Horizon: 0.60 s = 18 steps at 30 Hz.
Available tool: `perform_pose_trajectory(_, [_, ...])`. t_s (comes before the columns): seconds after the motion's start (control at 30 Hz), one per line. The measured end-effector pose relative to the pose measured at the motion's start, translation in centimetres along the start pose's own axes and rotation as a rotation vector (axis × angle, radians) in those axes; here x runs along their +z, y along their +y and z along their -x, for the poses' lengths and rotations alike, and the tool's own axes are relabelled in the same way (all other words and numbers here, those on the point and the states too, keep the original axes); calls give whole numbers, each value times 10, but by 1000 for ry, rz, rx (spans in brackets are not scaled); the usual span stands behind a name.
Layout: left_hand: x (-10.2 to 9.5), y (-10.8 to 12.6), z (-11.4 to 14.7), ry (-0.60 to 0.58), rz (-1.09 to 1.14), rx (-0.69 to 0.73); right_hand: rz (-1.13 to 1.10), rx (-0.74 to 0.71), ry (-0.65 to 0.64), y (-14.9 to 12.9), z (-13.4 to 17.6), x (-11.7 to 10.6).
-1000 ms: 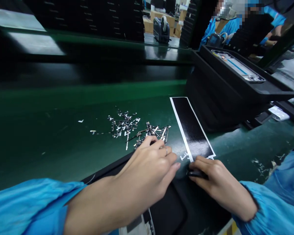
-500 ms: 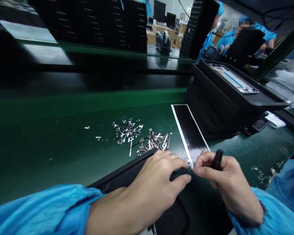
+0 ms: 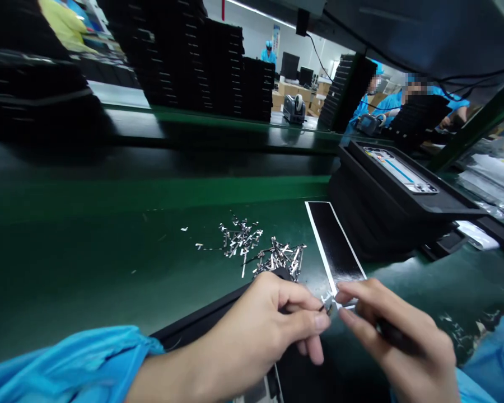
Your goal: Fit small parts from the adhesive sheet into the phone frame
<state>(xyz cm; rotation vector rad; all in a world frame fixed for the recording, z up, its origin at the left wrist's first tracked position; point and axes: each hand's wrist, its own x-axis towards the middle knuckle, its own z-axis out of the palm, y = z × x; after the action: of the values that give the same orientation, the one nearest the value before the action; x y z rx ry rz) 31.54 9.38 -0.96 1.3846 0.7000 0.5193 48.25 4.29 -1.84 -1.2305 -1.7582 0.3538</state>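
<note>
Pinching a small piece [image 3: 329, 305] in the left hand [image 3: 279, 316], gripping a dark object [image 3: 395, 337] in the curled right hand [image 3: 420, 362], with black sheet [image 3: 335, 240] at twelve o'clock.

Under the white-edged black sheet [image 3: 335, 240] we see a green surface [image 3: 109, 280]; left of it, 2 silver-and-black heaps [image 3: 240, 239]; right of it, black trays [image 3: 369, 224].

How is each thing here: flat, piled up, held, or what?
Left hand, pinching a small piece
Right hand, fingers curled close by; whether its grip is shut, unclear
Sheet, lying flat
Parts, loose in two heaps
Trays, stacked
Panel, lying in the top tray
Tape dispenser, upright
</note>
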Motion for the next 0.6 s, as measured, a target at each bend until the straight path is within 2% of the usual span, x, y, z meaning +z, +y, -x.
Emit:
perform_pose_trajectory(0.07, [-4, -2, 7, -61, 44, -61, 116, -173, -88, -7, -1, 1])
perform_pose_trajectory(0.13, [-8, -3, 15, -54, -58, -78, 105, -211, -205, -13, -5, 3])
perform_pose_trajectory(0.23, [-16, -3, 30, 3, -417, 50, -56, -80, -449, -21, -14, 8])
perform_pose_trajectory(0.3, [-24, -2, 40, 20, -590, 133, -100, -15, -543, -25, -20, 14])
perform_pose_trajectory(0.5, [-42, -4, 60, 166, -704, 243, -87, 69, -532, -28, -29, 37])
perform_pose_trajectory(0.6, [-44, -12, 65, 251, -755, 281, -79, 76, -592, -26, -26, 47])
